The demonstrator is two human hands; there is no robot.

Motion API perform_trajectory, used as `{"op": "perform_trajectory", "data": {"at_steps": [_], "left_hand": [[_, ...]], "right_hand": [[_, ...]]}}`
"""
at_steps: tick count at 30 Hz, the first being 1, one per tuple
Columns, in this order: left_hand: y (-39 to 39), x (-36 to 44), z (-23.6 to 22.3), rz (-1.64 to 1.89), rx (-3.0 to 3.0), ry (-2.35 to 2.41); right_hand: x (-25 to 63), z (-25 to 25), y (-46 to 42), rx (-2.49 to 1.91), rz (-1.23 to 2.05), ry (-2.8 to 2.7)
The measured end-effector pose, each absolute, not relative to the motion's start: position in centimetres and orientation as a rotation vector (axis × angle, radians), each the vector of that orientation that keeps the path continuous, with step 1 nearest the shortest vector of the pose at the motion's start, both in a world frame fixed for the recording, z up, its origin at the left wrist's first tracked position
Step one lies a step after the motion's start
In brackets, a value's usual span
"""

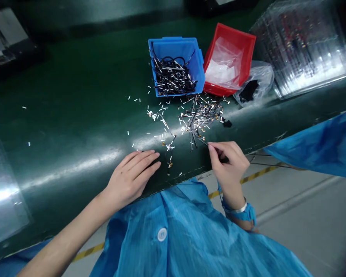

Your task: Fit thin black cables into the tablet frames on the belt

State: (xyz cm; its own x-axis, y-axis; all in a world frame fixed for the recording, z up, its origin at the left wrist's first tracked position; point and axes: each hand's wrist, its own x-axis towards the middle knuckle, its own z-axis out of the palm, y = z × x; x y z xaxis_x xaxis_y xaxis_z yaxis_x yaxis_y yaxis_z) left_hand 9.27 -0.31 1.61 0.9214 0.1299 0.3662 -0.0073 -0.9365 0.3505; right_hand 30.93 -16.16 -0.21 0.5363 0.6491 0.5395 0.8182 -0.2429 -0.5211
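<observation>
My right hand (229,159) pinches the end of a thin black cable (202,141) between thumb and forefinger. That cable runs into a loose pile of short dark cables (202,117) with small gold-coloured connectors and white bits among them. My left hand (135,175) lies flat on the green table surface, fingers stretched out and together, holding nothing. Just right of its fingertips are a few separate cables (170,157) with gold ends. Small white strips (161,135) are scattered around the pile and near my left hand.
Behind the pile stands a blue bin (200,73) full of black cables. Beside it is a red bin (249,50) lined with clear plastic. A clear bag (266,73) with something black lies next to it. Clear trays (305,50) are stacked at right. The green table's (75,115) front edge runs below my hands.
</observation>
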Motion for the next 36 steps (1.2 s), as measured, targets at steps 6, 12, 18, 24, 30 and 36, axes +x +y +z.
{"op": "perform_trajectory", "data": {"at_steps": [6,12,18,24,30,36], "left_hand": [[0.8,12.1,1.6,0.633,2.949,-0.243],[0.6,14.8,0.7,0.697,2.946,-0.203],[0.0,14.6,0.2,0.706,2.878,-0.114],[-1.5,12.9,0.6,0.620,2.849,0.035],[-1.7,12.4,0.3,0.496,2.724,-0.036],[-0.6,12.5,0.5,0.459,2.601,-0.127]], "right_hand": [[29.8,-0.3,-16.1,-1.935,-0.236,-1.284],[33.8,-1.2,-17.4,-2.158,-0.360,-1.045],[37.5,-1.2,-16.5,-2.179,-0.421,-1.019],[38.8,-1.2,-15.2,-2.323,-0.452,-1.075],[36.5,-0.9,-16.1,-2.270,-0.327,-1.087],[35.6,-1.0,-17.3,-2.148,-0.361,-0.932]]}}
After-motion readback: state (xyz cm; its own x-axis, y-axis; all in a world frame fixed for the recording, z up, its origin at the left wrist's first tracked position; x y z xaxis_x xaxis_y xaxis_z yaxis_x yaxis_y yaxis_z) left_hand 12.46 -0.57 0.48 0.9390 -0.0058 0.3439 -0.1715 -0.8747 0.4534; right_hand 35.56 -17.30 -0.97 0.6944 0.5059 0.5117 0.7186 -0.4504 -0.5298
